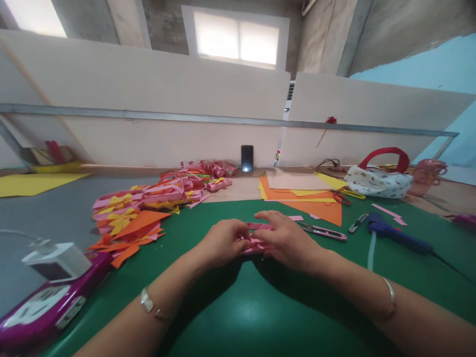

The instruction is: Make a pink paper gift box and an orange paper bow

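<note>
Between my two hands is a piece made of pink paper strips [257, 244], low over the green mat [238, 307]. My left hand [226, 240] pinches its left side between thumb and fingers. From the right, my right hand [286, 240] grips the other side with bent fingers, the index finger raised over the top. The fingers hide much of the piece's shape. Just beyond my right hand lie thread snips [323, 232] with a pink handle, and small pink paper scraps [296, 218].
A heap of pink, orange and yellow paper pieces [148, 198] spreads at left. Behind a purple power strip [33, 307] with a white charger [57, 263], yellow paper [37, 183] lies. Rightward are orange sheets [327, 210], a cutter [358, 223], a blue glue gun [397, 235] and a phone [247, 158].
</note>
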